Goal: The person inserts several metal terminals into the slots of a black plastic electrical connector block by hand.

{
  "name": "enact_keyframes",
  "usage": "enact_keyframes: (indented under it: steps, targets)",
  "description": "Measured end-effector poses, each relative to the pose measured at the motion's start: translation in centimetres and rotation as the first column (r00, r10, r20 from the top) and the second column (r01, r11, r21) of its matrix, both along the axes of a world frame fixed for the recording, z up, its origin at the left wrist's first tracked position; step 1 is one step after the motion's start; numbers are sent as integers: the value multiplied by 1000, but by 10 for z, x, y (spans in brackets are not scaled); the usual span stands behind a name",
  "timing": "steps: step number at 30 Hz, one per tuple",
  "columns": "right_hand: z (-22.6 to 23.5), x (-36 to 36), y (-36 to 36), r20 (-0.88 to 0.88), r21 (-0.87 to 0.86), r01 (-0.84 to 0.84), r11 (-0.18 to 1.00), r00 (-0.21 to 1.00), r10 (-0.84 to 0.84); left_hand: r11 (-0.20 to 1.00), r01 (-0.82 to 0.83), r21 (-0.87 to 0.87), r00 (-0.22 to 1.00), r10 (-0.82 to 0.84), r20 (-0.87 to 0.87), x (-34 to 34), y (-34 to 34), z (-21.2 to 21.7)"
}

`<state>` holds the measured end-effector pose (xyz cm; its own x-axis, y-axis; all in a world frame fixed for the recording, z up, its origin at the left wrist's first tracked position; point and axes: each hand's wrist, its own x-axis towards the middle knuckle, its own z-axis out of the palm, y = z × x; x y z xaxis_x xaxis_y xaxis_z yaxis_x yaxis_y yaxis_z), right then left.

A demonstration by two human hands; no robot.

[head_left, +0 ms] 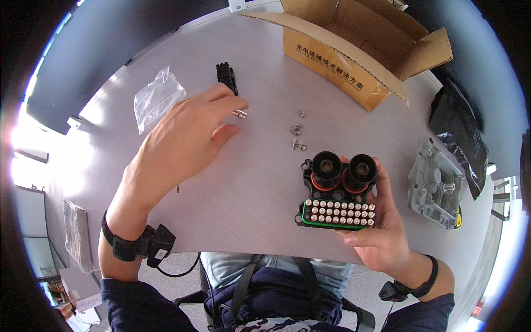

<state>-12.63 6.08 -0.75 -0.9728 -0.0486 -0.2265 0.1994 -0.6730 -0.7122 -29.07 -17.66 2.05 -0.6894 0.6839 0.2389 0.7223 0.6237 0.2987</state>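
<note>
My right hand [387, 235] grips a black connector block [334, 195] by its right side, above the table's near edge. Two black round sockets [326, 169] with red rings rise from its far half. Several rows of silver pins [340, 212] fill its near half, framed by a green seal. My left hand [185, 130] hovers over the table to the left, thumb and fingers apart. Small metal pins [239, 114] lie at its fingertips; I see no firm grip on them. Just beyond those fingers is a bundle of black slender parts [225, 74].
Several small screws [297, 130] lie mid-table. A clear plastic bag [157, 99] is at the left, an open cardboard box [337, 69] at the back right. On the right are a grey metal housing [434, 185] and a black bag [459, 130].
</note>
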Motion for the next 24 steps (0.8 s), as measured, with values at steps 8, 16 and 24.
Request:
enact_keyframes:
  steps: [8, 16, 24]
  targets:
    - [-1, 0, 0, 2, -53, 2, 999, 1000, -2, 999, -30, -40, 999, 31, 16, -2, 0, -2]
    - [2, -1, -2, -6, -53, -5, 999, 1000, 4, 994, -70, -82, 998, 70, -9, 0, 1, -2]
    - [2, -1, -1, 4, -22, -5, 1000, 1000, 5, 907, 228, 353, 891, -341, 300, 37, 19, 33]
